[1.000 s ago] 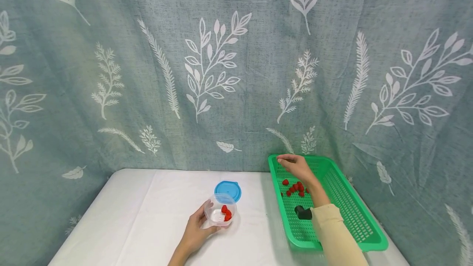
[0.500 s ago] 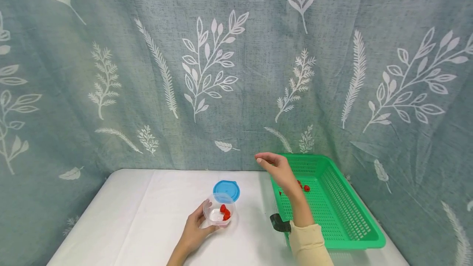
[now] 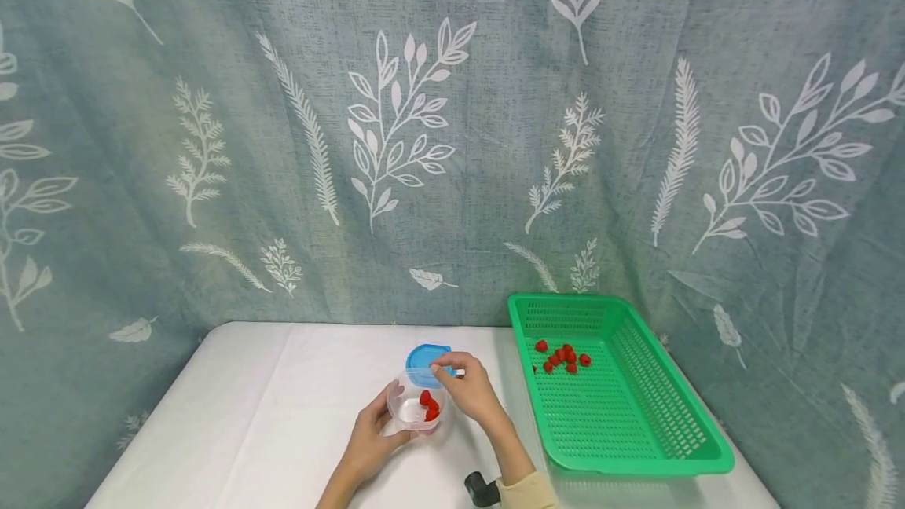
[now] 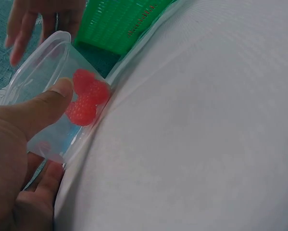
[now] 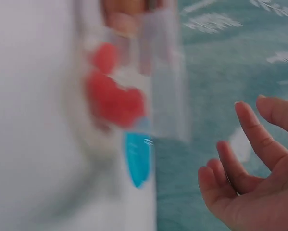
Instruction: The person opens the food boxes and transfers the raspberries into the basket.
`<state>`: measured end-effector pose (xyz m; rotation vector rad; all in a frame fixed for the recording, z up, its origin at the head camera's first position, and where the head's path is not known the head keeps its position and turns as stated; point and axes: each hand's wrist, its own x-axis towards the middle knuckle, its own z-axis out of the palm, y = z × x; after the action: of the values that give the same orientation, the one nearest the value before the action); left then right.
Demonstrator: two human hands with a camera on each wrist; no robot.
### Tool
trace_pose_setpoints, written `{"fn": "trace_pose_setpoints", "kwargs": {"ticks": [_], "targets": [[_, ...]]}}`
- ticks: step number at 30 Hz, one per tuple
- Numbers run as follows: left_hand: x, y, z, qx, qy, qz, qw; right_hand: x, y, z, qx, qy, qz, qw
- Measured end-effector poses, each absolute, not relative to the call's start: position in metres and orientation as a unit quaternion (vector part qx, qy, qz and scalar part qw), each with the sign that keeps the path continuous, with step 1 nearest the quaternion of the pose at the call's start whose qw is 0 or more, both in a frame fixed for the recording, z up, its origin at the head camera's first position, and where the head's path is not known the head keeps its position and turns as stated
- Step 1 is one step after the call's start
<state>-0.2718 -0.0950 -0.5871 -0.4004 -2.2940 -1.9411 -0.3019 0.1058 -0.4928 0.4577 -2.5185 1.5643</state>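
Observation:
A clear plastic cup (image 3: 413, 417) stands at the middle of the white table, with several red raspberries (image 3: 430, 406) lying inside. My left hand (image 3: 372, 440) grips the cup from the left; in the left wrist view the thumb (image 4: 43, 108) presses along its wall. Over the cup's far right rim hovers my right hand (image 3: 470, 391), fingers loosely bent. The right wrist view shows that hand (image 5: 254, 175) with thumb and index tips apart and nothing visible between them. A blue lid (image 3: 426, 354) lies just behind the cup, partly covered by the right hand.
A green plastic basket (image 3: 636, 446) with perforated sides stands on the right of the table, several raspberries (image 3: 563, 354) scattered toward its far left. A patterned curtain (image 3: 452, 140) hangs right behind the white table (image 3: 233, 415).
My right hand has moved left from over the green basket to the cup's rim. The left hand keeps its hold on the cup, and the raspberries in it look unchanged.

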Motion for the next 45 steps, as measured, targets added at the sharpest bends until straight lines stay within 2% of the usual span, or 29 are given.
{"fn": "trace_pose_setpoints", "kwargs": {"ticks": [6,11,24,32,39,45], "targets": [[-0.270,-0.096,-0.588,-0.149,-0.752,-0.639,0.062,-0.300,0.091,-0.522,0.157,-0.840,0.516,0.056],[-0.270,-0.095,-0.588,-0.143,-0.742,-0.652,0.061,-0.300,0.082,-0.533,0.146,-0.841,0.520,0.024],[-0.272,-0.097,-0.589,-0.121,-0.747,-0.651,0.053,-0.308,0.070,-0.529,0.153,-0.884,0.440,0.024],[-0.271,-0.096,-0.590,-0.147,-0.747,-0.645,0.067,-0.307,0.070,-0.529,0.148,-0.889,0.434,0.015],[-0.270,-0.097,-0.583,-0.124,-0.738,-0.661,0.048,-0.307,0.071,-0.526,0.145,-0.898,0.415,0.038],[-0.270,-0.095,-0.586,-0.127,-0.736,-0.663,0.038,-0.304,0.072,-0.526,0.144,-0.895,0.422,0.027]]}}
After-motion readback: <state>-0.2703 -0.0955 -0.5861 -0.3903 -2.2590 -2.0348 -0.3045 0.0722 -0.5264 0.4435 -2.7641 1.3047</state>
